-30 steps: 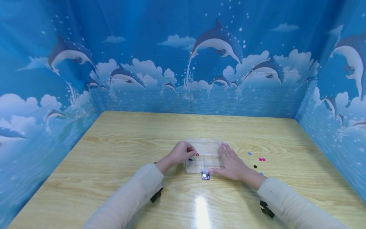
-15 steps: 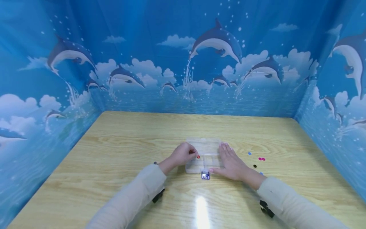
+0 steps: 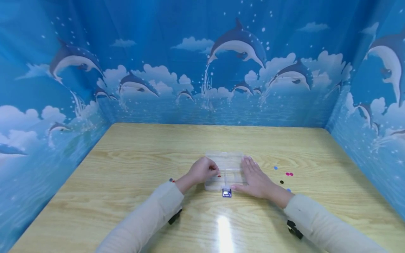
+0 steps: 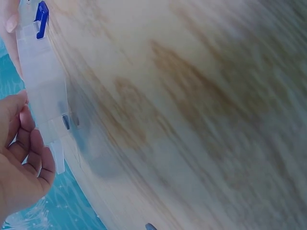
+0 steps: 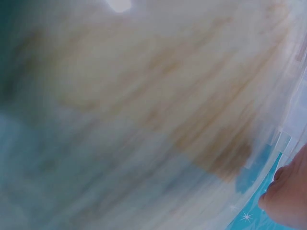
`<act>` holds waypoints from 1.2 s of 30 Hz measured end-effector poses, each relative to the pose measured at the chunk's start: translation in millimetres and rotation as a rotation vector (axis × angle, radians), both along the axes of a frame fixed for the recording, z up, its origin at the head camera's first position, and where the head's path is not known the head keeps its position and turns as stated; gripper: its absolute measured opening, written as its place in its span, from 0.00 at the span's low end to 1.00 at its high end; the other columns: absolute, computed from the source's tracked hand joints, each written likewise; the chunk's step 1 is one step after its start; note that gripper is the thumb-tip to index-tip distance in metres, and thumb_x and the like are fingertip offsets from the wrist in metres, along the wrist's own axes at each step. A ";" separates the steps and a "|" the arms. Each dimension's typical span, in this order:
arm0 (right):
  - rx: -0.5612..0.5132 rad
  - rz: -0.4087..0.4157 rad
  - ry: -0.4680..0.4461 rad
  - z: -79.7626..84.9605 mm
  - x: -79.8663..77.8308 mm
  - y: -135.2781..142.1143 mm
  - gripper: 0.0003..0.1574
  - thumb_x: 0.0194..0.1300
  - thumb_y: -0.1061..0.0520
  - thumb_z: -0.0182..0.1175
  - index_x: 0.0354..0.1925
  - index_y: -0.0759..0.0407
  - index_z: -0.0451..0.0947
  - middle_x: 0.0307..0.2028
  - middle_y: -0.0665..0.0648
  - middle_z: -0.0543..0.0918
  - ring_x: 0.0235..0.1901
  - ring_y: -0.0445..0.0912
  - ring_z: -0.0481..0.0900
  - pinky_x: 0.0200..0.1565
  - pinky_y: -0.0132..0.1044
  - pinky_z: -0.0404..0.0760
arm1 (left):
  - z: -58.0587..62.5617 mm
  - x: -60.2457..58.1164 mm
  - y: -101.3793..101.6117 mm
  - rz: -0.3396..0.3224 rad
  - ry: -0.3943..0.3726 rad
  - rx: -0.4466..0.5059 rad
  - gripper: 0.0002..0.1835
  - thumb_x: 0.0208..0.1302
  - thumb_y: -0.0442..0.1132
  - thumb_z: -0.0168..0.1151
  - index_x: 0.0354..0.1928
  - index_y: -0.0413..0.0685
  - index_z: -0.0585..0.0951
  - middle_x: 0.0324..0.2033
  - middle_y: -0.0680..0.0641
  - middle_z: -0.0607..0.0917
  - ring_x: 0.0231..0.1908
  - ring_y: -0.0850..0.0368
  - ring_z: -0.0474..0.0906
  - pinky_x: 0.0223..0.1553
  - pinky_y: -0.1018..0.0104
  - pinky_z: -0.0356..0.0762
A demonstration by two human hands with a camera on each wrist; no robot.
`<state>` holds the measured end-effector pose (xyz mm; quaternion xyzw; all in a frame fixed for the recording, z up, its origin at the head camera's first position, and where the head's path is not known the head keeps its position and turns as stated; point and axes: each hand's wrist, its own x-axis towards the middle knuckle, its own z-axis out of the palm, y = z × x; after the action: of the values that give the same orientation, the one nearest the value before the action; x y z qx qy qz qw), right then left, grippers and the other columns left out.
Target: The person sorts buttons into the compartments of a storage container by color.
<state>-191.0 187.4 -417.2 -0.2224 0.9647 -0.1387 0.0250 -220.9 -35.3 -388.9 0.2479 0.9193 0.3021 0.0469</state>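
A clear plastic compartment box [image 3: 215,186] lies on the table, its clear lid [image 3: 224,160] swung back. It has a blue latch [image 3: 226,193] at the front. My left hand [image 3: 204,170] is over the left compartments, thumb and fingertips pinched at a small red disc [image 3: 219,176] low in the box. The fingertips partly hide that disc. In the left wrist view a dark disc [image 4: 66,122] shows through the box's wall. My right hand [image 3: 257,182] lies along the box's right side, fingers straight, thumb by the front corner near the latch.
Right of the box lie loose discs: blue [image 3: 275,168], pink [image 3: 289,174], black [image 3: 282,182], and another blue [image 3: 288,190] beside the right wrist. A bluish disc [image 3: 171,180] and a red one [image 3: 173,181] lie by the left wrist. A dolphin-print curtain [image 3: 177,105] surrounds the table.
My left hand has moved slightly right and down, bringing the red disc from the lid's hinge line lower into the box. My right hand has stayed in place.
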 end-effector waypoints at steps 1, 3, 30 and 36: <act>-0.001 0.000 -0.001 0.4 0.1 -0.2 0.65 0.58 0.28 0.51 0.68 0.76 0.42 0.70 0.73 0.44 0.71 0.64 0.40 0.70 0.54 0.45 | -0.3 -0.2 -0.1 0.003 0.004 0.001 0.05 0.57 0.34 0.63 0.28 0.42 0.86 0.26 0.47 0.86 0.21 0.66 0.71 0.24 0.79 0.70; -0.001 0.000 -0.003 0.6 0.0 -0.1 0.65 0.58 0.28 0.51 0.68 0.76 0.42 0.70 0.73 0.44 0.71 0.64 0.40 0.71 0.54 0.45 | -1.2 -0.8 -0.3 0.020 -0.008 0.001 0.05 0.57 0.34 0.63 0.29 0.43 0.86 0.26 0.48 0.86 0.21 0.66 0.71 0.25 0.78 0.70; 0.010 0.003 0.016 0.9 -0.1 1.6 0.65 0.58 0.27 0.50 0.68 0.76 0.44 0.70 0.73 0.45 0.70 0.65 0.41 0.70 0.55 0.46 | -5.2 -1.9 -31.7 0.137 -0.082 0.194 0.04 0.59 0.35 0.63 0.34 0.46 0.85 0.32 0.49 0.85 0.35 0.60 0.78 0.40 0.67 0.78; 0.004 0.008 0.013 -0.3 -0.7 2.2 0.65 0.58 0.26 0.49 0.68 0.76 0.43 0.70 0.73 0.45 0.71 0.64 0.41 0.70 0.54 0.45 | -5.7 -0.5 -39.7 0.148 -0.049 0.216 0.04 0.58 0.34 0.63 0.33 0.44 0.85 0.32 0.48 0.86 0.34 0.59 0.79 0.36 0.70 0.77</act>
<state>-191.7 189.6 -417.5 -0.2269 0.9643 -0.1351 0.0196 -221.5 -75.0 -394.6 0.1754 0.8958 0.4079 0.0200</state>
